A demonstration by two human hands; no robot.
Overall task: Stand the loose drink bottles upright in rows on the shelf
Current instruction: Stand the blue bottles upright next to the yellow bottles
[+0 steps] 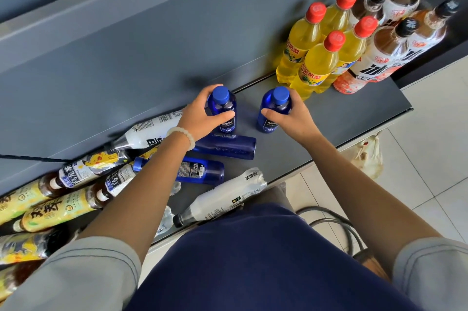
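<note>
Two hands, left (202, 114) and right (291, 115), each grip one upright blue bottle (224, 110); four yellow bottles (316, 65) stand on the shelf (354, 113).

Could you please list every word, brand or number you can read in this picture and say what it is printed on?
"凤梨": label of the yellow bottle.
"冰": label of the tea bottle.
"乌龙茶": lying bottle with the cartoon label.
"470ml", probably: lying blue bottle.
Labels on the two upright blue bottles, left and right, are too small to read.
</note>
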